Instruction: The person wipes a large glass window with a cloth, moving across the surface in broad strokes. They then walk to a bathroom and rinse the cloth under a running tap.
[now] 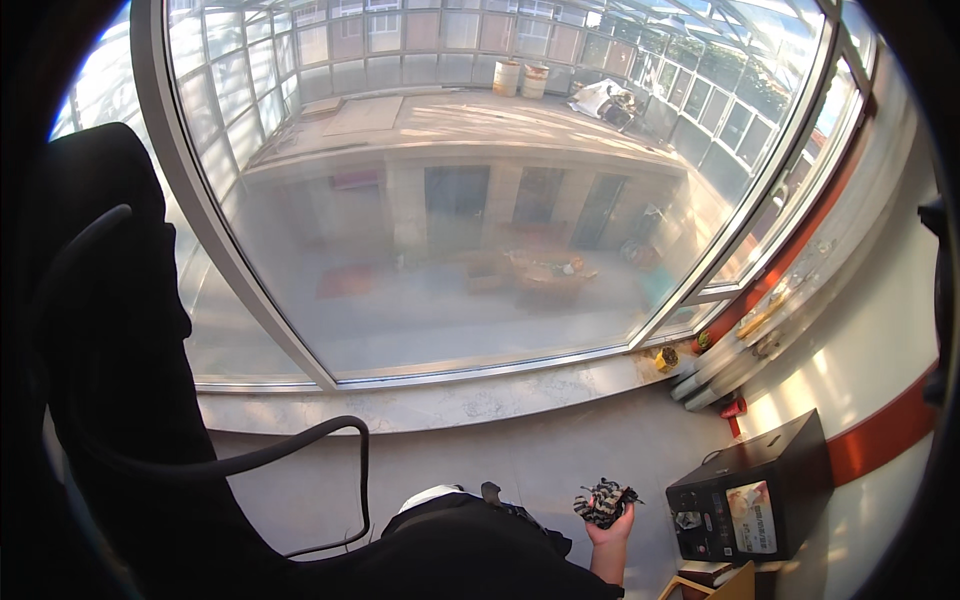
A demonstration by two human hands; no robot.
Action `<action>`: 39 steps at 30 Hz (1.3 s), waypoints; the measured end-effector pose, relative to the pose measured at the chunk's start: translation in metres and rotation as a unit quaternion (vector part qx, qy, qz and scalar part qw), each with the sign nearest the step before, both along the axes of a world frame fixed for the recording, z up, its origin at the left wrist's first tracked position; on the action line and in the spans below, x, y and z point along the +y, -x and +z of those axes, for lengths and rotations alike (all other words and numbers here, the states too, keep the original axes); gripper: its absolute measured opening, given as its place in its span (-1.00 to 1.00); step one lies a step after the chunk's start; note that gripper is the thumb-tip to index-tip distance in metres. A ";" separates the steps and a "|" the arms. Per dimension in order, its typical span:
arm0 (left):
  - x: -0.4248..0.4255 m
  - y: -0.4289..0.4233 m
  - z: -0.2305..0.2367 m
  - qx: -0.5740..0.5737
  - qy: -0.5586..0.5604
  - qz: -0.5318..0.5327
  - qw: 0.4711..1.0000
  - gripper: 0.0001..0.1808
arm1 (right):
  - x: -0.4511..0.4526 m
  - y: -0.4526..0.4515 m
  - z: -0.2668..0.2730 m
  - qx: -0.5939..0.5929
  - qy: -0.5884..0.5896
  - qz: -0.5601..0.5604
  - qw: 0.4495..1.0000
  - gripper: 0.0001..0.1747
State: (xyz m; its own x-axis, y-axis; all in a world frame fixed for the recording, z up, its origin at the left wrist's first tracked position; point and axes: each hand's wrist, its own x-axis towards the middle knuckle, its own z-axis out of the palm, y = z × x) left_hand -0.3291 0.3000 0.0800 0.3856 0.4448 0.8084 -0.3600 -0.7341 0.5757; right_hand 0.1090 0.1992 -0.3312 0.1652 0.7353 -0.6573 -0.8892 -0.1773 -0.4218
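Note:
My right hand (613, 531) is low in the view, right of my dark clothing, with its palm turned up. It grips a crumpled bundle of black-and-beige striped fabric (604, 503), whose loose ends stick out over the fingers. My left hand is out of view. A raised black sleeve fills the left side, with a black cable (366, 480) looping beside it. Before me a large framed window (480, 300) rises above a marble windowsill (465, 401).
A black cabinet (795, 465) with a printed panel stands at the right, near a wooden chair-like frame (739, 581). Small potted plants, one in a yellow pot (666, 360), sit at the sill's right end beside a sheer curtain (787, 322). A red object (733, 408) lies below the curtain.

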 end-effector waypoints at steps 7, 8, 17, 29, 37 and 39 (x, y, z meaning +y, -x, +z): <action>0.047 -0.012 -0.001 0.000 0.009 -0.100 0.995 -0.33 | -0.031 0.009 0.000 0.009 -0.018 -0.075 0.997 -0.55; 0.051 -0.014 -0.001 0.002 0.010 -0.111 0.994 -0.32 | -0.039 0.011 0.002 0.014 -0.013 -0.081 0.997 -0.53; 0.098 -0.055 0.005 0.012 0.029 -0.259 0.965 -0.29 | -0.139 0.061 0.046 0.014 0.051 -0.192 0.980 -0.57; 0.118 -0.174 0.032 0.054 0.020 -0.513 0.857 -0.23 | -0.140 0.127 0.074 0.053 -0.009 -0.359 0.932 -0.52; 0.092 -0.254 0.051 0.096 0.011 -0.612 0.785 -0.19 | -0.137 0.113 0.088 0.079 -0.144 -0.400 0.902 -0.51; 0.084 -0.275 0.051 0.102 0.011 -0.630 0.770 -0.19 | -0.146 0.112 0.086 0.049 -0.161 -0.378 0.911 -0.52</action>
